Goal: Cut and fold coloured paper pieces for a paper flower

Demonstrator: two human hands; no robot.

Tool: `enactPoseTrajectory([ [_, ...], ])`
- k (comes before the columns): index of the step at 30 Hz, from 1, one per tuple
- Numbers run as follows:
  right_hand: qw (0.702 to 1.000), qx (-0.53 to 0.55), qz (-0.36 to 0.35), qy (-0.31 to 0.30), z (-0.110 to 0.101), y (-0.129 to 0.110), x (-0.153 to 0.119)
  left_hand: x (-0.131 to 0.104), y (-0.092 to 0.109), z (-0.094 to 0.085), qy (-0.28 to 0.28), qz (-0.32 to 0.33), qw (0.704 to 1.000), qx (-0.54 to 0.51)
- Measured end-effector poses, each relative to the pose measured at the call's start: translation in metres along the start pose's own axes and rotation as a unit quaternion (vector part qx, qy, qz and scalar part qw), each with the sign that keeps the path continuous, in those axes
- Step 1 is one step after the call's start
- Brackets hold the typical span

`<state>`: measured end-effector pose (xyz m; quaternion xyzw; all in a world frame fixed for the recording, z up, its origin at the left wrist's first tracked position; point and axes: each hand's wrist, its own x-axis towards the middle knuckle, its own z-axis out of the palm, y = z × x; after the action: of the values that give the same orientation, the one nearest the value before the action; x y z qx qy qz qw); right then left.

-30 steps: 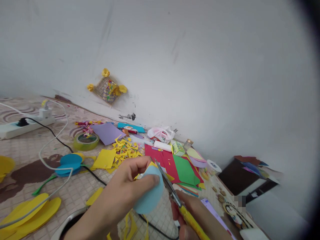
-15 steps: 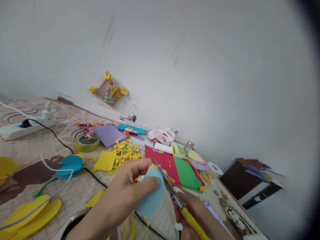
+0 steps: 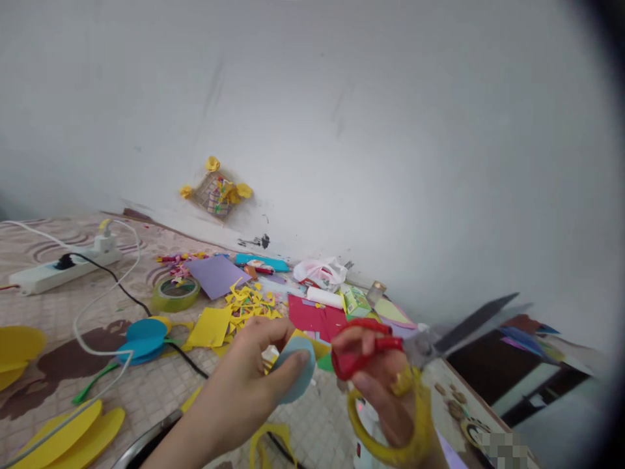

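Observation:
My left hand [image 3: 261, 371] pinches a light blue paper circle [image 3: 297, 371] over a piece of yellow paper [image 3: 319, 350], whose corner sticks out behind it. My right hand [image 3: 385, 378] has its fingers through the handles of a pair of scissors [image 3: 422, 352], one loop red and the other wrapped in yellow. The blades point right, slightly parted and away from the paper. Beyond the hands are a red sheet [image 3: 312, 316], a yellow square [image 3: 209, 327] and a heap of yellow scraps [image 3: 251, 303].
A clear tape roll [image 3: 176, 294], purple sheet [image 3: 217, 277] and white power strip [image 3: 63, 270] lie left and back. White and black cables cross the table near blue paper circles [image 3: 144, 340] and yellow paper petals [image 3: 73, 433]. A dark cabinet [image 3: 498, 371] stands at right.
My right hand has drawn the scissors away from the paper and turned them, so the blades now point right. My left hand keeps hold of the paper, and the blue circle is tilted differently.

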<state>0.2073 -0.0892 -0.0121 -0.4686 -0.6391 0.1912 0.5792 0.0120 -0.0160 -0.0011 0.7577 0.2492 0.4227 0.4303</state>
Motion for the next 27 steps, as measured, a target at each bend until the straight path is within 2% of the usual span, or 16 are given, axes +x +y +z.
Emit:
enactPoseTrajectory([
  [2,1.0,0.006,-0.009,-0.022,0.009,-0.008,0.009,0.002,-0.003,0.006,-0.025,0.006,0.998,0.06],
  [4,0.999,0.01,0.01,-0.043,0.016,-0.01,0.015,0.002,-0.006,0.011,-0.042,0.004,0.994,0.098],
  [9,0.997,0.008,0.039,-0.06,0.022,0.006,0.013,0.006,-0.011,0.015,-0.06,-0.019,0.991,0.118],
  [13,0.997,0.052,0.052,-0.028,0.025,0.019,0.01,0.012,-0.01,0.013,-0.075,-0.056,0.994,0.063],
  [17,0.995,0.072,0.063,0.023,0.031,0.029,0.011,0.017,-0.009,0.009,-0.089,-0.121,0.988,-0.023],
  [23,0.992,0.103,0.067,-0.011,0.034,0.031,0.015,0.019,-0.011,0.012,-0.068,-0.154,0.982,-0.086],
  [25,0.992,0.1,0.082,-0.002,0.035,0.027,0.017,0.019,-0.011,0.014,-0.064,-0.159,0.98,-0.098],
  [27,0.992,0.083,0.098,0.011,0.036,0.023,0.017,0.02,-0.013,0.012,-0.035,-0.155,0.981,-0.11],
])
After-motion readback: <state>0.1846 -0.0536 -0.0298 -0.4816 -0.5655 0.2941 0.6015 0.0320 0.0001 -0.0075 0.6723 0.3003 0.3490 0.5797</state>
